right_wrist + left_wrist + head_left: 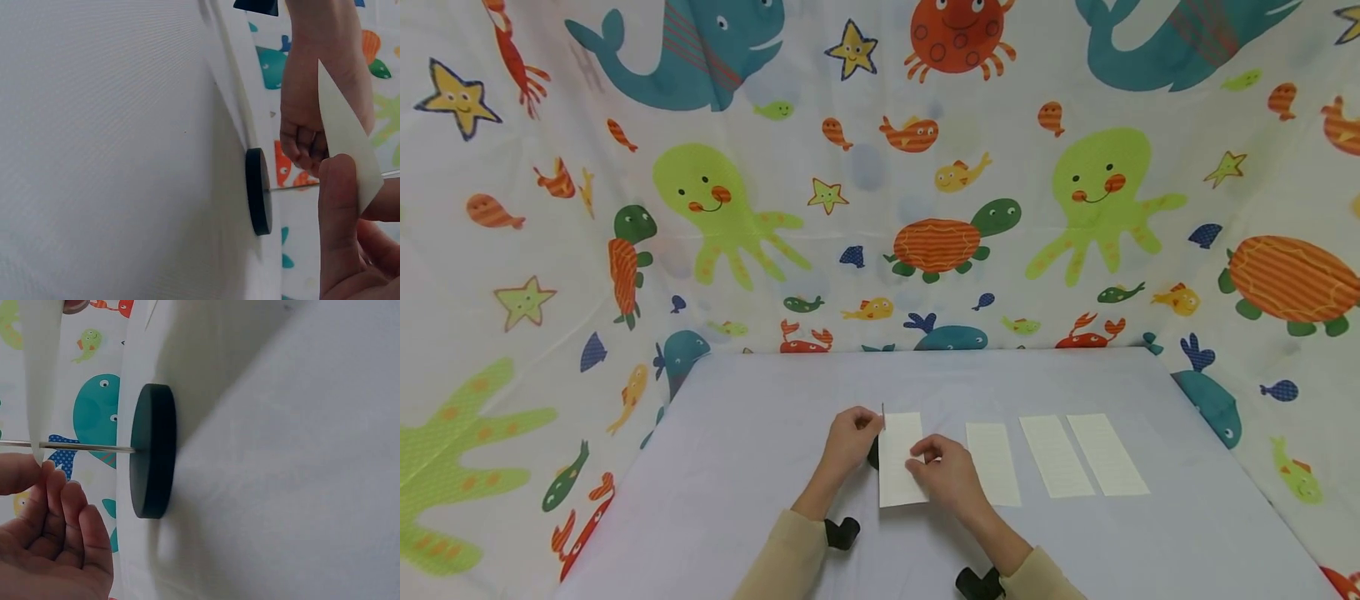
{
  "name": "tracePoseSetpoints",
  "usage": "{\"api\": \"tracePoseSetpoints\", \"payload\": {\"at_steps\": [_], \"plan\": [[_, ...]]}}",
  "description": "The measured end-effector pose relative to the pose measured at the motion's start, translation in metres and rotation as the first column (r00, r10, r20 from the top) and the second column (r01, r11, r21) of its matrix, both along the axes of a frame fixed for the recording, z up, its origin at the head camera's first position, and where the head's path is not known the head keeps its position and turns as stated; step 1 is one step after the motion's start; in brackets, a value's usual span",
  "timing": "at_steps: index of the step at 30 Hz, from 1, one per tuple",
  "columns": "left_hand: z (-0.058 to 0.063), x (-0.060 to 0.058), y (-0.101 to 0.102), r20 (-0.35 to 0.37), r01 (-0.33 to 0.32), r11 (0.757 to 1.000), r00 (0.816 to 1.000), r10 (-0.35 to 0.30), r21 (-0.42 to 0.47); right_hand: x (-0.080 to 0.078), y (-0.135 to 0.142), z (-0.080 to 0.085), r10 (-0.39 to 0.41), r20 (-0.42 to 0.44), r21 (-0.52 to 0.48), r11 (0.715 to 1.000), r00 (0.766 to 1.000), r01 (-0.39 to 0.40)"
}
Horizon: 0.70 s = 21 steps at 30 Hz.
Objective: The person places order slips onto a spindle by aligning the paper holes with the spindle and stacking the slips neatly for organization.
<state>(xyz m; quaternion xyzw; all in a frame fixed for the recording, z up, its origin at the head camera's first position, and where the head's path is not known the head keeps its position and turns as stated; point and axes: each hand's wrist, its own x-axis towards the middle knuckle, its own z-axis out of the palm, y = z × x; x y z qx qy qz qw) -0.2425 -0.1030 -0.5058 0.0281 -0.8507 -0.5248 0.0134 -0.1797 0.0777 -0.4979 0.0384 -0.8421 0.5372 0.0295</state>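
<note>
A cream paper slip (898,471) is held up off the white table between both hands. My left hand (848,437) pinches its left edge between thumb and forefinger; the other fingers curl loosely in the left wrist view. On the slip's right side, my right hand (951,475) grips it between thumb and fingers. Beside and partly behind the slip stands a paper spike, with a round black base (153,453) and a thin metal rod (94,447). The rod meets the slip near the left fingertips; whether it pierces the paper I cannot tell.
To the right, one paper slip (992,462) lies partly behind the right forearm, with two more, a middle slip (1056,457) and an outer slip (1107,454), beyond it. A curtain (865,167) printed with sea animals hangs along the table's (737,392) back and sides.
</note>
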Motion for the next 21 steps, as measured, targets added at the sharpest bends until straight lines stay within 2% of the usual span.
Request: {"api": "tracePoseSetpoints", "payload": {"at_steps": [8,13,21], "plan": [[-0.002,-0.001,-0.001,0.012,0.000,0.998,1.000,0.000,-0.063,0.001,-0.001,-0.007,0.065,0.023,0.028,0.997,0.998,-0.065],[-0.008,-0.002,-0.003,0.003,0.046,0.992,0.999,-0.046,-0.118,0.000,0.001,-0.014,0.086,0.023,0.052,0.995,0.996,-0.087],[-0.020,-0.003,-0.005,-0.056,0.110,0.979,0.991,-0.122,-0.173,0.001,0.002,-0.020,0.118,0.031,0.091,0.989,0.993,-0.120]]}}
